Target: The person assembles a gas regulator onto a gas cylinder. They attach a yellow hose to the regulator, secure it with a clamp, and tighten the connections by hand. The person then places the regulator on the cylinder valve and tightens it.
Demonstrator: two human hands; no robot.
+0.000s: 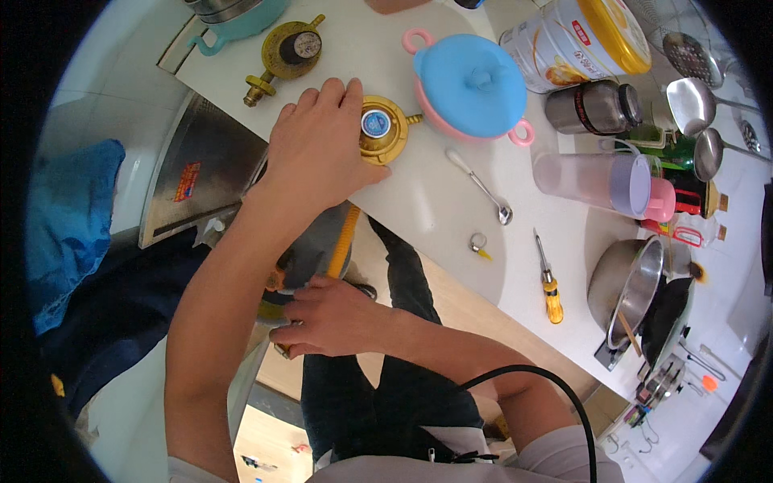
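A gold-coloured gas regulator [393, 138] with a round blue label lies on the white countertop [419, 201], its ribbed nozzle pointing right. My left hand [318, 149] is wrapped round its left side, thumb at the near edge and fingers at the far edge. Lower down, below the counter's edge, my right hand [338, 315] has its fingers curled round an orange ribbed hose [345, 240]. The hose's upper end rises towards my left wrist. A small brass-coloured bit shows under my right fingers. Behind the hose stands a grey rounded gas cylinder [310, 249], partly hidden by my arms.
An older, dirty regulator [291, 50] lies beyond my left hand. To the right are a pink pot with a blue lid [471, 84], a spoon [483, 189], a hose clamp [478, 243] and a yellow-handled screwdriver [549, 282]. A metal pot [616, 282] stands further right.
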